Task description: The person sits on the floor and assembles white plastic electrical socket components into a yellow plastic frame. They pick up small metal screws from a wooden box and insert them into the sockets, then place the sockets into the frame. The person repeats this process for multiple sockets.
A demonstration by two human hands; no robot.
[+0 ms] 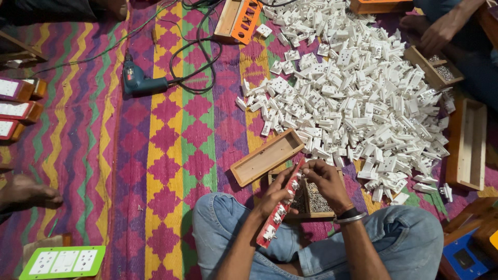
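My left hand [277,193] grips a long red panel [276,218] with several white socket parts fitted along it, tilted over my lap. At the panel's upper end my right hand [326,182] pinches something small against it; I cannot tell what. Right under both hands lies a small wooden tray of screws [316,199]. An empty wooden box [265,156] rests just beyond my left hand. A big heap of white socket parts [358,93] spreads over the mat ahead and to the right.
A blue electric drill [137,80] with a black cable lies on the patterned mat [166,145] at left. Another person's hand [438,33] reaches by a wooden screw tray [433,67]. A wooden box [467,142] stands right, a green socket board [63,261] lower left, and a bare foot [26,193] at left.
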